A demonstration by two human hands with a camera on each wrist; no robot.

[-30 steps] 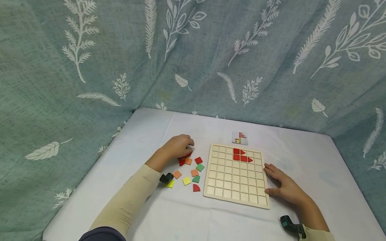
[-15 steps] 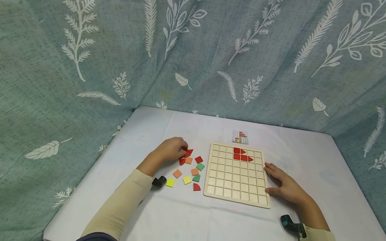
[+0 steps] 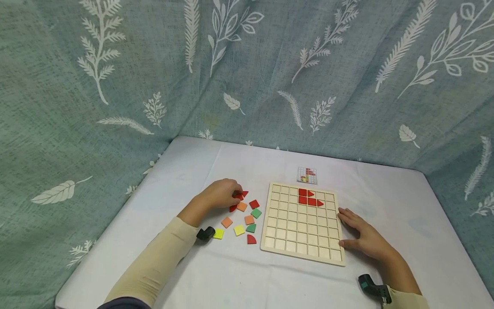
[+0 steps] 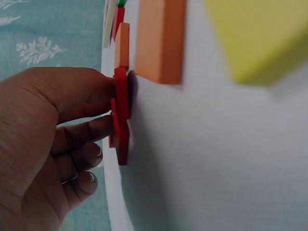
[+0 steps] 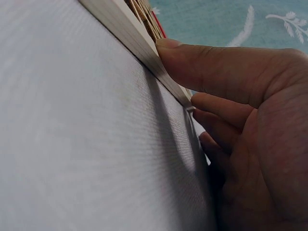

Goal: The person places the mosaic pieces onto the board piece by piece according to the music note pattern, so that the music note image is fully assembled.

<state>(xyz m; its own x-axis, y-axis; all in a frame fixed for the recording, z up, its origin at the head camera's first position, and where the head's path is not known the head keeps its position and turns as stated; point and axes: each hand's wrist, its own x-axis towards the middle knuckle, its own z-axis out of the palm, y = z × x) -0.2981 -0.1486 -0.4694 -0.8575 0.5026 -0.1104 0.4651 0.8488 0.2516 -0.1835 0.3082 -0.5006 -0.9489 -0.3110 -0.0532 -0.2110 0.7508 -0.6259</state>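
My left hand (image 3: 224, 193) is over a small heap of red tiles (image 3: 240, 196) left of the board. In the left wrist view, the fingertips of that hand (image 4: 62, 120) touch red tiles (image 4: 121, 94) that overlap on the cloth; none is seen lifted. A wooden grid board (image 3: 301, 229) lies flat, with red square and pointed tiles (image 3: 308, 201) set in its upper rows. My right hand (image 3: 364, 236) rests along the board's right edge. The right wrist view has the thumb of this hand (image 5: 226, 91) touching the board's side (image 5: 144, 53), fingers loosely extended.
Between left hand and board lie loose orange (image 3: 249, 220), yellow (image 3: 239, 230), green (image 3: 256, 213) and red tiles (image 3: 251, 239). A small pattern card (image 3: 307, 176) sits behind the board. White cloth (image 3: 231, 274) covers the table; a leafy curtain (image 3: 262, 86) hangs behind.
My left hand first drew back to the left from the red heap, then came slightly right again onto it. The right hand and the board stay in place.
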